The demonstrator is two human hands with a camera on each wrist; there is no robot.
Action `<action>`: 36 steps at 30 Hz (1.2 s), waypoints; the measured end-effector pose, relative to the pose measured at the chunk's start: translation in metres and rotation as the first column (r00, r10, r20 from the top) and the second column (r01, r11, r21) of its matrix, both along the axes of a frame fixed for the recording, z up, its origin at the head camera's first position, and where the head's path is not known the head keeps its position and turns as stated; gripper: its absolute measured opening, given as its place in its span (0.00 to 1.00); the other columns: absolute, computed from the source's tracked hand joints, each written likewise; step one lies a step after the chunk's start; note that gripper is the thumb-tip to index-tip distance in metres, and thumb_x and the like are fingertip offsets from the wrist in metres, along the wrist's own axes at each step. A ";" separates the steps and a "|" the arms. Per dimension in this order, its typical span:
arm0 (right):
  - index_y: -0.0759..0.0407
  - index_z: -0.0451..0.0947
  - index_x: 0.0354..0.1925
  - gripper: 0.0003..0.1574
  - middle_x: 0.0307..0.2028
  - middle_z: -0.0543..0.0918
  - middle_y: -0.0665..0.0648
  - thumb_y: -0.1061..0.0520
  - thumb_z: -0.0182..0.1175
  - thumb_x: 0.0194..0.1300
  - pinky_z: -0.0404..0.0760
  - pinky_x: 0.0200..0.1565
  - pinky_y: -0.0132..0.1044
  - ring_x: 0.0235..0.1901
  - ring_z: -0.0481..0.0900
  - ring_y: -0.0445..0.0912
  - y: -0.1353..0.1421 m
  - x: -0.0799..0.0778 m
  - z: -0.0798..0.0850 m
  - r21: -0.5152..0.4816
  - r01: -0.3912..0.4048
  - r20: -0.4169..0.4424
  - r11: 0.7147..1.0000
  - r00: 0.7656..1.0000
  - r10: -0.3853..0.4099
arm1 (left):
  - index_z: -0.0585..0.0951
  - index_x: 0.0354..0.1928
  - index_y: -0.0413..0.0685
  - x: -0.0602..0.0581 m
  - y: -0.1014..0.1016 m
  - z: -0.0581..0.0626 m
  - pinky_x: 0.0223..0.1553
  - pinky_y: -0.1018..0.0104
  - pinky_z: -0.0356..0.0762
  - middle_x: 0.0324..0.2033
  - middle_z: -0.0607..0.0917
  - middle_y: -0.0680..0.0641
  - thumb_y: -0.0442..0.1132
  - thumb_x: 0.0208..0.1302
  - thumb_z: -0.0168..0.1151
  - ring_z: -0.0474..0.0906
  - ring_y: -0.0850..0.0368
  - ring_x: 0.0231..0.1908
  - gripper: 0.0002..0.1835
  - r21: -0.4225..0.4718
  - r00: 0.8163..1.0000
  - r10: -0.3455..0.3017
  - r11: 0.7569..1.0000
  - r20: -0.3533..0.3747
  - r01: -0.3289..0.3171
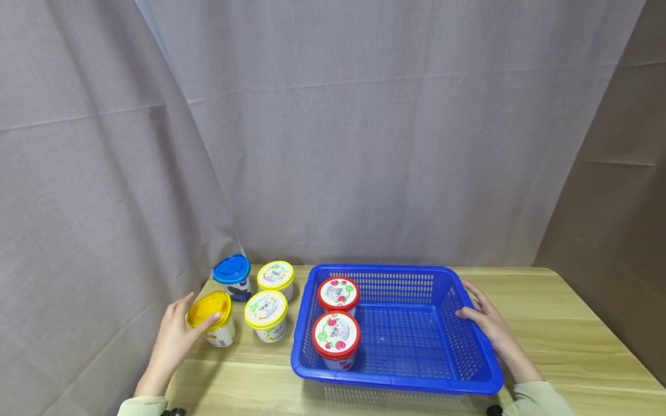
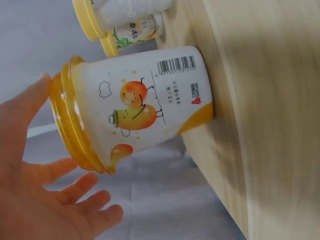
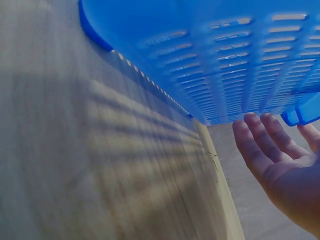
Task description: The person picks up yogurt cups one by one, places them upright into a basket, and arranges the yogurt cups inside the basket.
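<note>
A white tub with an amber-yellow lid (image 1: 210, 310) and fruit drawings stands on the table at the left. My left hand (image 1: 178, 332) is around its lid, thumb at one side and index fingertip close to the other; the remaining fingers are spread, as the left wrist view shows. At the right, my right hand (image 1: 488, 319) grips the side rim of a blue plastic basket (image 1: 392, 381), thumb over the inside and fingers against the outer wall (image 3: 225, 75). Two red-lidded tubs, one far (image 1: 339, 293) and one near (image 1: 336, 335), stand inside the basket's left end.
Between the left hand and basket stand two tubs with pale-topped yellow lids, one near (image 1: 266, 310) and one farther back (image 1: 276, 275). A blue-lidded tub (image 1: 232, 270) stands at the back left. Grey curtain (image 1: 333, 144) rises behind the wooden table (image 1: 567, 329).
</note>
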State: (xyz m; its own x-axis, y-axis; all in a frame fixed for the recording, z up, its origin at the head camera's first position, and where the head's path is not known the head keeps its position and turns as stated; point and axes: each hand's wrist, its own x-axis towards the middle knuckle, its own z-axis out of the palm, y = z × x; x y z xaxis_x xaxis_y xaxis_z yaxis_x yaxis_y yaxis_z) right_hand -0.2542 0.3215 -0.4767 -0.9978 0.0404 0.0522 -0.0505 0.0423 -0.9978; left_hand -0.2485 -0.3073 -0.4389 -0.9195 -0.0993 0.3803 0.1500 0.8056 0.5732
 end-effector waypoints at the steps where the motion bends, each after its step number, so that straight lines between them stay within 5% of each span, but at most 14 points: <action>1: 0.37 0.55 0.75 0.45 0.46 0.80 0.38 0.66 0.56 0.68 0.87 0.37 0.49 0.38 0.86 0.47 0.000 0.000 0.000 -0.002 -0.002 0.000 1.000 1.000 0.002 | 0.62 0.71 0.27 0.000 -0.001 -0.001 0.64 0.30 0.57 0.64 0.64 0.22 0.57 0.63 0.70 0.61 0.24 0.64 0.49 0.001 1.000 0.001 1.000 0.016 -0.001; 7: 0.31 0.58 0.70 0.43 0.43 0.81 0.37 0.67 0.54 0.69 0.87 0.36 0.48 0.37 0.86 0.48 0.001 -0.001 0.001 -0.012 -0.014 -0.010 1.000 1.000 0.014 | 0.59 0.73 0.26 -0.001 -0.003 -0.004 0.65 0.31 0.56 0.65 0.62 0.21 0.59 0.63 0.68 0.61 0.24 0.64 0.51 0.015 0.998 -0.003 1.000 0.066 0.002; 18: 0.46 0.51 0.77 0.45 0.47 0.80 0.42 0.67 0.54 0.68 0.87 0.37 0.50 0.38 0.86 0.48 -0.001 -0.001 0.000 -0.007 0.009 0.020 1.000 1.000 -0.009 | 0.56 0.74 0.26 -0.004 0.000 -0.006 0.66 0.32 0.57 0.65 0.64 0.22 0.58 0.66 0.66 0.62 0.25 0.65 0.51 0.070 0.990 -0.026 0.997 0.136 0.016; 23: 0.46 0.52 0.77 0.45 0.47 0.80 0.42 0.66 0.55 0.68 0.87 0.37 0.49 0.38 0.85 0.47 -0.001 -0.001 0.000 -0.003 0.011 0.011 1.000 1.000 -0.011 | 0.55 0.74 0.27 -0.006 0.000 -0.007 0.67 0.33 0.56 0.66 0.63 0.23 0.59 0.66 0.65 0.61 0.26 0.66 0.51 0.090 0.986 -0.029 0.996 0.162 0.014; 36: 0.43 0.53 0.76 0.45 0.47 0.80 0.41 0.68 0.54 0.67 0.87 0.38 0.48 0.39 0.85 0.46 -0.001 0.000 0.001 -0.024 -0.001 -0.006 1.000 1.000 0.001 | 0.57 0.74 0.28 -0.006 -0.003 -0.014 0.67 0.34 0.56 0.64 0.65 0.24 0.58 0.66 0.65 0.62 0.27 0.65 0.50 0.134 0.988 -0.016 0.991 0.152 -0.004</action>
